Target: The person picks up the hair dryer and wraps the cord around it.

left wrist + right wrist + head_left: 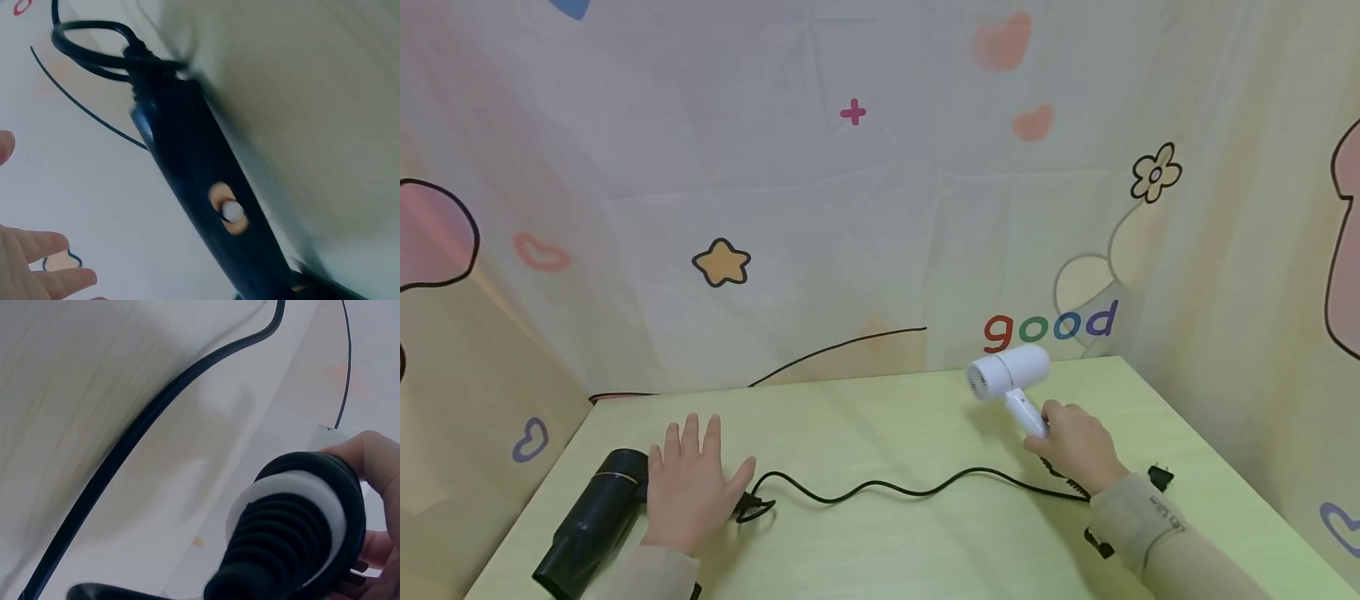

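A black hair dryer (591,521) lies at the left of the table, its dark handle (194,181) with a sliding switch filling the middle of the left wrist view. Over that handle my left hand (691,487) is spread, fingers straight and apart; in the left wrist view the fingertips (47,247) show clear of the handle. My right hand (1081,446) grips the handle of a white hair dryer (1009,372), held above the table towards the back right. The handle's black end with its ribbed cord sleeve (284,531) faces the right wrist camera.
A black cord (917,493) winds across the table from the black dryer's handle towards the right forearm. One black plug (1161,477) lies by the right sleeve. A printed curtain (820,275) closes off the table's (880,542) back and sides.
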Action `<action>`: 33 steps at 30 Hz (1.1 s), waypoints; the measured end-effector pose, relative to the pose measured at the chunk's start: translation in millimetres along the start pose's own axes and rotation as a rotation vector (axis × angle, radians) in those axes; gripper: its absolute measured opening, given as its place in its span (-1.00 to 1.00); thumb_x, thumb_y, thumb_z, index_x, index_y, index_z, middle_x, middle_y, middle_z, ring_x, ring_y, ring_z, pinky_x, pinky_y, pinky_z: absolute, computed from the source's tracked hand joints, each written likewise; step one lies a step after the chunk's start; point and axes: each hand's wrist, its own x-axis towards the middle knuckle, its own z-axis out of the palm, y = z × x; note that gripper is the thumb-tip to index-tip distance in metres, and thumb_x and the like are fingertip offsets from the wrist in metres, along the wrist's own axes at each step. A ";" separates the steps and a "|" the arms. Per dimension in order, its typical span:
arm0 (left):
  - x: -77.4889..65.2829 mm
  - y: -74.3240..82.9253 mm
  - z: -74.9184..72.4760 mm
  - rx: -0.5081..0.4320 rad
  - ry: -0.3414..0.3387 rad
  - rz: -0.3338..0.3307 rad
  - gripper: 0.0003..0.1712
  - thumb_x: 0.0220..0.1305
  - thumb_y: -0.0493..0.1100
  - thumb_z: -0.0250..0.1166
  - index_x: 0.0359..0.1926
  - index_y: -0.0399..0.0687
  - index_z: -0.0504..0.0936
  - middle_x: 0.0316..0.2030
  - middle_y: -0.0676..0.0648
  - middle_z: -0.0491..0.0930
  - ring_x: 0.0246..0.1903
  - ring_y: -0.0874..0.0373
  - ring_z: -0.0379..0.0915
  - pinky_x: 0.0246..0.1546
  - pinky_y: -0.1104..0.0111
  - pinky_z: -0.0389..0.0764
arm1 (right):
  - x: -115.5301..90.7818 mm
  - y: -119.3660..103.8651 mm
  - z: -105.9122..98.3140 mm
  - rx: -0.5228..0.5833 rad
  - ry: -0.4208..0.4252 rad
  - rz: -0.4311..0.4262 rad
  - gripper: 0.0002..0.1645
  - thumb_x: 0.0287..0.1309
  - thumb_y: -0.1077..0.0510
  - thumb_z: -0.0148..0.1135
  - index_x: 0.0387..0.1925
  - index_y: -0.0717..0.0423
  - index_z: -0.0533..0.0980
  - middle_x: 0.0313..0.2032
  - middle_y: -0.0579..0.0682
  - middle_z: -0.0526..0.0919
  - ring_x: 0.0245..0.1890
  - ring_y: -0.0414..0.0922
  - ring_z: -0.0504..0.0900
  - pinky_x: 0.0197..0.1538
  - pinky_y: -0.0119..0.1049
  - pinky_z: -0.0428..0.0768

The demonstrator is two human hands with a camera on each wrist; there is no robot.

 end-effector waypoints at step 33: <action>-9.9 -71.5 3.3 0.003 -0.221 -0.417 0.06 0.15 0.21 0.20 0.37 -0.42 -0.06 0.20 -0.67 -0.03 0.08 -0.69 -0.03 -0.03 -0.50 -0.02 | 34.2 45.2 0.9 -0.002 -0.027 0.175 -0.63 -0.03 0.04 0.28 -0.42 0.32 0.46 -0.52 0.17 0.55 -0.58 -0.02 0.43 -0.59 -0.24 0.36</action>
